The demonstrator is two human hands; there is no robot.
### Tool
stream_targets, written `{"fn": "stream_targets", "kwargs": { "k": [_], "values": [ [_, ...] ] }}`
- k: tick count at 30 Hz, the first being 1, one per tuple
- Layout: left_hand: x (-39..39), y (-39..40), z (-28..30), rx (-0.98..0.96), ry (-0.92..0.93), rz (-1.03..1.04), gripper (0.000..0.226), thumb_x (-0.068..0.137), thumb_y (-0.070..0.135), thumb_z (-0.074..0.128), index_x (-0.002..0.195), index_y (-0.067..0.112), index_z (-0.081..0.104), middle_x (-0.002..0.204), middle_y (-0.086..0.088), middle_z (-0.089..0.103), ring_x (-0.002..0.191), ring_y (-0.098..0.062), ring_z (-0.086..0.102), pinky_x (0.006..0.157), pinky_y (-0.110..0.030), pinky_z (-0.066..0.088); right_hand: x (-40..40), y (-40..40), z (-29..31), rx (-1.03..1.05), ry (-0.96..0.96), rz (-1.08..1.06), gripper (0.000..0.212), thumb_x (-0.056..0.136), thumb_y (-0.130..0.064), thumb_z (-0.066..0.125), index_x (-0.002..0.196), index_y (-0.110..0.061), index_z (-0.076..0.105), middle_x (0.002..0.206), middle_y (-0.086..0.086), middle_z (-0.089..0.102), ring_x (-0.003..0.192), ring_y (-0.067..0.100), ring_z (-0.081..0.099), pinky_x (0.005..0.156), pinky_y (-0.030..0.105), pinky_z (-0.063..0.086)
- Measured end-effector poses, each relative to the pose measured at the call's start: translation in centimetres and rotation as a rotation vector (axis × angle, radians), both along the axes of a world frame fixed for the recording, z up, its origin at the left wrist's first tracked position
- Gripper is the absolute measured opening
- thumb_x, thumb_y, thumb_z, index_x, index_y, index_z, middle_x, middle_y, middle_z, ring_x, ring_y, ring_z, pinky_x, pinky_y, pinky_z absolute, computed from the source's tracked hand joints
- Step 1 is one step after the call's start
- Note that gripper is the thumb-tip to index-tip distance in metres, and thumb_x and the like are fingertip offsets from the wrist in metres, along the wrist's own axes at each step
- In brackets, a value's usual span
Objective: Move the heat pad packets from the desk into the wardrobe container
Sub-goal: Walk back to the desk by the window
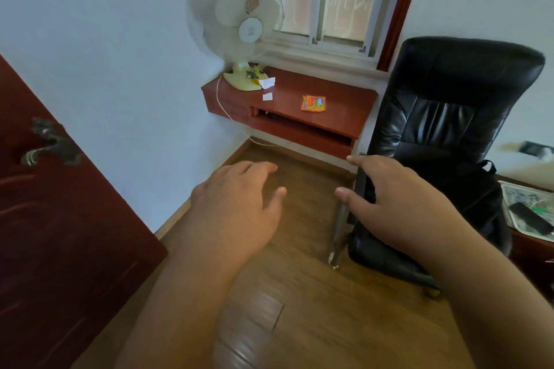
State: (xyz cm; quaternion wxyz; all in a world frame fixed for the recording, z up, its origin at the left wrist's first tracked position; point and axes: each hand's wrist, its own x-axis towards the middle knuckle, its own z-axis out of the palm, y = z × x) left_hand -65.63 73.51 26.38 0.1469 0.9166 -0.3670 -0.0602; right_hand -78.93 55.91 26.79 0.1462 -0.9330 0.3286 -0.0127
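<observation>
**Approaching the counter for the packets**

At the far left a dark red door [60, 219] stands open, its metal handle [51, 144] showing. The left hand [239, 201] is held out over the wooden floor [299, 308], fingers loosely spread and holding nothing. Beyond it, in the corner under the window [323, 0], a pale fan [248, 30] stands on the left end of the red-brown counter [344, 99], with small white paper slips [267, 90] beside its base. The heat pad packets [313, 103], an orange printed bundle, lie flat on the counter's middle, well apart from both hands. How many packets make up the bundle cannot be told. The right hand [398, 189] is also open and empty, fingers extended in front of the black office chair [443, 135] that stands just right of the counter; whether it touches the chair cannot be told. At the right edge a tray [521, 207] with dark items is partly in view. No wardrobe or container is in sight.

The step in hand appears to be the walk-up and reach. To do it well, the person should close in between the wall and the chair, nudging the chair aside if it crowds the counter, then slide fingers under the flat bundle's edge and pinch it whole so no packet slips out. The fan's cord [221, 105], hanging over the counter's left front, is best avoided.
</observation>
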Motion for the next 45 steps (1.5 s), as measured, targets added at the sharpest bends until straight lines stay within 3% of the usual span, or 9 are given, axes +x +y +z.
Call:
{"fn": "stream_targets", "kwargs": {
  "k": [8, 19, 28, 45],
  "values": [
    [7.7, -4.8, -1.5, 0.063, 0.030, -0.030, 0.053, 0.099, 0.061, 0.042, 0.150, 0.045, 0.034, 0.156, 0.016, 0.042, 0.144, -0.010, 0.039, 0.115, -0.040, 0.038, 8.0, -4.7, -2.0, 0.056, -0.034, -0.049, 0.088, 0.093, -0.064, 0.058, 0.163, -0.034, 0.013, 0.168, -0.008, 0.028, 0.153, 0.019, 0.034, 0.118, 0.045, 0.040],
    [17.4, -17.8, 0.3, 0.057, -0.041, 0.063, 0.050, 0.102, 0.056, 0.041, 0.150, 0.043, 0.036, 0.156, 0.016, 0.043, 0.144, -0.011, 0.038, 0.115, -0.042, 0.036, 19.7, -18.7, -2.0, 0.055, -0.090, 0.041, 0.081, 0.095, -0.063, 0.056, 0.161, -0.031, 0.021, 0.164, -0.006, 0.034, 0.146, 0.022, 0.042, 0.114, 0.050, 0.044],
    [23.7, -26.6, -0.5, 0.005, 0.038, 0.095, 0.050, 0.101, 0.055, 0.044, 0.149, 0.044, 0.037, 0.156, 0.017, 0.043, 0.144, -0.011, 0.038, 0.116, -0.043, 0.036, 26.5, -27.8, -2.0, 0.021, -0.053, 0.055, 0.078, 0.095, -0.063, 0.054, 0.159, -0.031, 0.024, 0.165, -0.004, 0.034, 0.147, 0.024, 0.042, 0.114, 0.050, 0.044],
    [44.4, -40.5, -1.2, -0.081, -0.059, -0.188, 0.046, 0.099, 0.054, 0.047, 0.142, 0.040, 0.047, 0.145, 0.015, 0.053, 0.136, -0.015, 0.045, 0.107, -0.043, 0.042, 40.9, -37.7, -1.1, -0.051, -0.085, -0.260, 0.077, 0.094, -0.063, 0.056, 0.159, -0.032, 0.028, 0.163, -0.010, 0.039, 0.145, 0.020, 0.044, 0.113, 0.043, 0.041]
  ]
}}
